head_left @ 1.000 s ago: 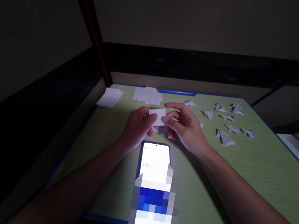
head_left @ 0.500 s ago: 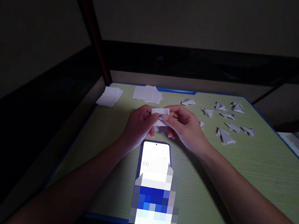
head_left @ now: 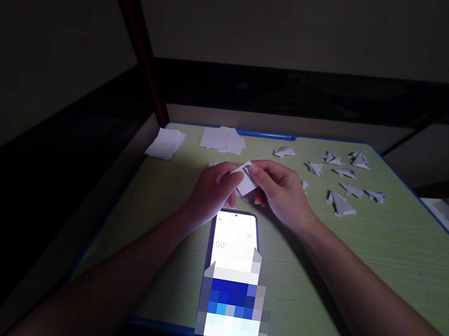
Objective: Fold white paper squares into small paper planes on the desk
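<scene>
Paper piece (head_left: 249, 187), white, small and folded, held above the middle of the bench (head_left: 387, 275) between both hands. We see the left hand (head_left: 209, 189) and the right hand (head_left: 284, 192) close together, each pinching it, thumbs on the upper face and fingers curled beneath. We judge it very light, pliant across a single layer but stiffer where layers overlap, easily creased or torn, and not notably slippery. We would hold it by opposite edges, thumb over fingertip, pressing lightly. Whether the pale paper showing just under it belongs to the same piece, we cannot tell.

Just below the hands lies a lit phone (head_left: 235, 230), its lower part masked; we note that it takes up the nearest working space. Beyond, on the left, lie a stack of sheets (head_left: 165, 143) and, farther back, a spread of sheets (head_left: 221, 139). Several folded figures (head_left: 341, 205) lie on the right, well apart from the phone; we count the partly hidden white scrap (head_left: 304, 187) beside the right hand as unclear.
</scene>
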`<state>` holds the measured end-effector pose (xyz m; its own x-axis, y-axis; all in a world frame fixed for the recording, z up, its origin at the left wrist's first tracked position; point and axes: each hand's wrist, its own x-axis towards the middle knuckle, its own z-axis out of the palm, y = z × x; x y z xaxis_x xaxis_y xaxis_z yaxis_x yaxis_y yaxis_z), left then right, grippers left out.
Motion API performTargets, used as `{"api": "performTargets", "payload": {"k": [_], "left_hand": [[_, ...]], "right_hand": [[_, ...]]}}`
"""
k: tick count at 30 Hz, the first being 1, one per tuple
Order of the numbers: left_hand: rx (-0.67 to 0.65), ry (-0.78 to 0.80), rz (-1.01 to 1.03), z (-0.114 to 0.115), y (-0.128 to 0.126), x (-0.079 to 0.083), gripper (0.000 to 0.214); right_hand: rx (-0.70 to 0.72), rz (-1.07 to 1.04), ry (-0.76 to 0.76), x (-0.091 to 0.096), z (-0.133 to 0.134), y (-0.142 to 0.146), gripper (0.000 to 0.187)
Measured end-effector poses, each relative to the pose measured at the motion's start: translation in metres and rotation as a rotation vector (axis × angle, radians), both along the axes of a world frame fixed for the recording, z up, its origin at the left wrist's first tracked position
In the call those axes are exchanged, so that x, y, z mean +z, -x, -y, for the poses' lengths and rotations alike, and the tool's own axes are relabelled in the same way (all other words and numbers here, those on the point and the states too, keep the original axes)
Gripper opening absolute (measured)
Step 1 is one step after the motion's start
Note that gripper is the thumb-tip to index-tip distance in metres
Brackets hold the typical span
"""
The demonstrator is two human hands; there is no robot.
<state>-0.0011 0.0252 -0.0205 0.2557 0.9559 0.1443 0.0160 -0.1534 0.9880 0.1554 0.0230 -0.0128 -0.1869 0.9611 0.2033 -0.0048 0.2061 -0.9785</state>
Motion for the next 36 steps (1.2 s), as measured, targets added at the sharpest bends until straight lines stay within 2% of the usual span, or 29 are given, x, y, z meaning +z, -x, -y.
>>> {"api": "performTargets", "payload": {"k": [5,11,13,18,27,36], "left_hand": [[0.019,-0.015,-0.025,-0.0017,0.0008,0.0000,0.017],[0.098,0.008,-0.009,-0.0036,0.0003,0.0030,0.016],[0.109,0.009,0.009,-0.0045,-0.0003,0.0031,0.017],[0.129,0.039,0.020,-0.0050,-0.0003,0.0033,0.018],[0.133,0.050,0.014,-0.0028,-0.0007,0.0052,0.019],[0.131,-0.019,-0.037,-0.0028,-0.0009,-0.0006,0.017]], "right_hand": [[-0.074,0.040,-0.110,-0.0019,0.0029,-0.0001,0.031],[-0.158,0.380,-0.475,0.0004,0.0062,-0.0053,0.018],[-0.164,0.448,-0.545,0.0017,0.0065,-0.0062,0.017],[-0.126,0.509,-0.527,0.0024,0.0078,-0.0067,0.022],[-0.113,0.464,-0.486,0.0025,0.0078,-0.0079,0.024],[-0.111,0.528,-0.493,0.0016,0.0097,-0.0073,0.033]]}}
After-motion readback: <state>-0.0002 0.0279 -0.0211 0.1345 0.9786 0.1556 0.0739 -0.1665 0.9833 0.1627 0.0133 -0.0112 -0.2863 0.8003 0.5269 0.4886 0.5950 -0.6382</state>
